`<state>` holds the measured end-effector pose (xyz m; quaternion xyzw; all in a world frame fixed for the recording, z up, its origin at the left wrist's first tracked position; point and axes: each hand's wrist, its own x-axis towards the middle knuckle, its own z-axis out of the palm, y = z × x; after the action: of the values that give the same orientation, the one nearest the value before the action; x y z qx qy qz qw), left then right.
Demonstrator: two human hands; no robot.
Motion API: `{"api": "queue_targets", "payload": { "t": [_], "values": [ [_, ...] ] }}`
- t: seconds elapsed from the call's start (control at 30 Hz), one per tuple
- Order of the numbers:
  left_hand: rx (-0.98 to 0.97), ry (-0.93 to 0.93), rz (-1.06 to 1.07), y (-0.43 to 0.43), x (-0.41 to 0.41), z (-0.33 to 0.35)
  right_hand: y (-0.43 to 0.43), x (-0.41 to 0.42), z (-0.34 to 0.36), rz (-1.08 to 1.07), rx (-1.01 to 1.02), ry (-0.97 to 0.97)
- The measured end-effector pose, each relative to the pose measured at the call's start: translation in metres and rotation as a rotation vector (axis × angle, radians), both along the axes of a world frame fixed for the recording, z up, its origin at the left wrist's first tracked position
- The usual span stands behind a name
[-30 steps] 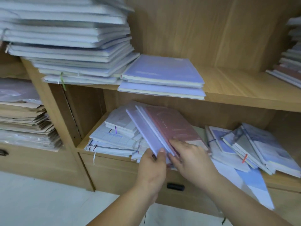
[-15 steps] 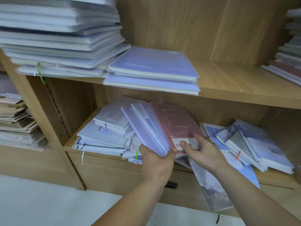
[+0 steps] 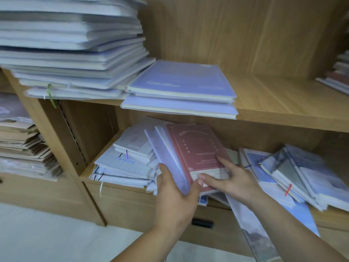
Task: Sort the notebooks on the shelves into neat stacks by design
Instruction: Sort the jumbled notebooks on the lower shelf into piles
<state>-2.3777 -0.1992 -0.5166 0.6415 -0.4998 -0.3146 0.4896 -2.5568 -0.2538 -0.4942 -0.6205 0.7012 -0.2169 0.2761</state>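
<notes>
On the lower shelf, my left hand grips the near end of a tilted bundle of lilac notebooks. A pink notebook lies on top of that bundle. My right hand rests on the pink notebook's near edge, thumb and fingers spread over it. A loose heap of white gridded notebooks sits to the left of the bundle. Blue picture-cover notebooks lie fanned out to the right. On the upper shelf two lilac notebooks lie stacked.
A tall stack of pale notebooks fills the upper shelf's left part. Brown paper folders are piled in the left compartment. A drawer with a black handle sits below the lower shelf. Another stack shows at the far right.
The bundle with the pink notebook has tilted up and come forward. My right hand slid from the pink cover's right side to its near edge. The camera moved closer.
</notes>
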Motion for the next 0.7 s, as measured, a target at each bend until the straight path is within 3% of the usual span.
{"api": "queue_targets", "payload": {
  "t": [0.1,0.2,0.27,0.43,0.53,0.7],
  "values": [
    [0.028,0.015,-0.005,-0.001,0.004,-0.002,0.004,0.003,-0.002,0.027,-0.034,-0.022],
    [0.078,0.051,-0.034,-0.003,0.007,-0.002,0.006,0.004,-0.007,-0.093,-0.036,-0.417],
    [0.093,0.097,-0.061,-0.003,0.008,-0.001,0.005,0.007,-0.007,-0.128,-0.047,-0.526],
    [0.108,0.245,-0.040,-0.008,0.013,0.004,0.002,0.018,-0.005,-0.126,-0.096,-0.559],
    [0.087,0.296,-0.012,-0.008,0.035,0.012,0.002,0.029,0.003,-0.015,-0.083,-0.584],
    [0.086,0.233,-0.039,-0.004,0.084,0.025,-0.002,0.052,-0.004,0.194,-0.034,-0.422]
  ]
}}
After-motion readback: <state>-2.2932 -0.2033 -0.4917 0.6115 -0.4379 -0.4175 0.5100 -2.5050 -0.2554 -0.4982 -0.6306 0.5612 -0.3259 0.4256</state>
